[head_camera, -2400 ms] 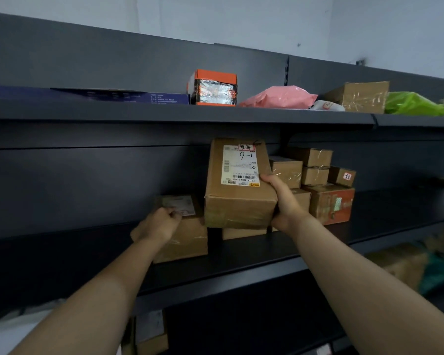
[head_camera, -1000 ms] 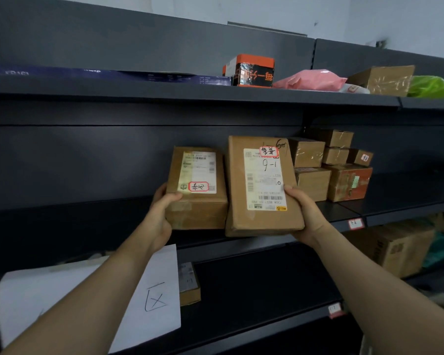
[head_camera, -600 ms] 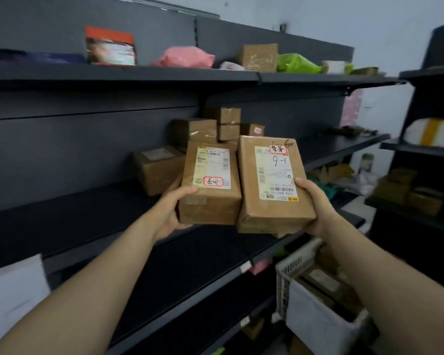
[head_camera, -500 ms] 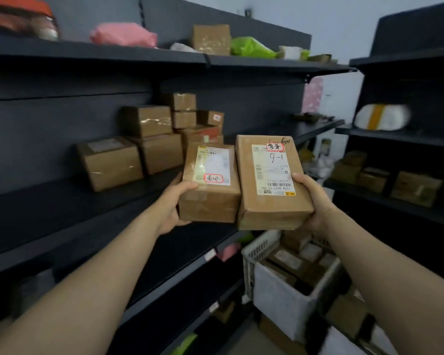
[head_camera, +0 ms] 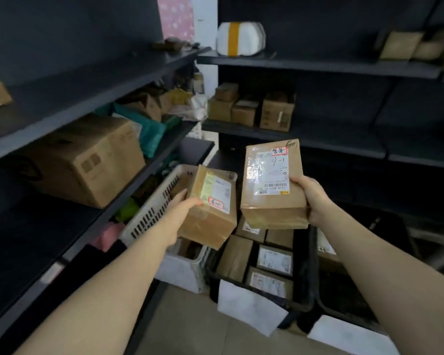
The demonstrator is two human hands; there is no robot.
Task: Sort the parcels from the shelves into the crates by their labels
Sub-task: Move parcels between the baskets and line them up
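Note:
My left hand (head_camera: 180, 210) grips a small brown parcel (head_camera: 210, 208) with a white label and a red-outlined tag, tilted above the white slatted crate (head_camera: 149, 213). My right hand (head_camera: 312, 201) holds a taller brown parcel (head_camera: 272, 185) upright; its label carries a red-outlined tag and handwritten numbers. This parcel hangs above the black crate (head_camera: 303, 265), which contains several labelled brown boxes. A white paper sign (head_camera: 249, 306) hangs on the black crate's front.
Dark shelves run along the left and back. A large carton (head_camera: 87, 160) sits on the left shelf beside teal bags (head_camera: 151, 131). Small boxes (head_camera: 251, 108) and a white bundle with a yellow band (head_camera: 240, 38) rest on the back shelves. Another dark crate (head_camera: 349, 298) stands at right.
I have turned right and looked down, away from the shelf. Both parcels came down with my hands and now hang over the crates on the floor. The left parcel has tilted.

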